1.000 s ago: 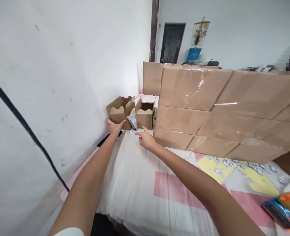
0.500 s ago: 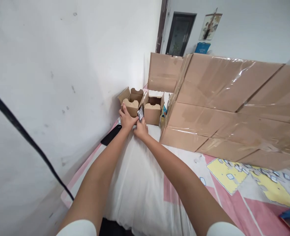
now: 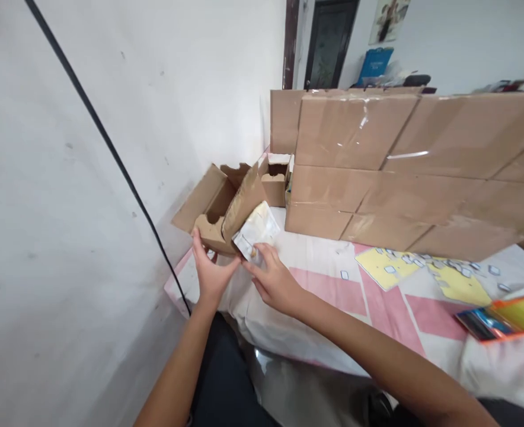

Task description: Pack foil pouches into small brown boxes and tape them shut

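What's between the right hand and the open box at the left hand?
A white packet, in the head view: the right hand has fingers at its lower edge, and the box is on its left.

Open brown cardboard box [image 3: 243, 203], tilted, pale printed packet [image 3: 259, 225] slanting beside its right side

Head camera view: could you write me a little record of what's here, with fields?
Left hand: holds the open carton at its front
Right hand: touches the lower edge of the white packet
Packet position: tilted, beside the carton's right flap
Behind: second carton
Right: taped cardboard boxes
Surface: pink-and-white cloth
Far right: blurred, colourful item
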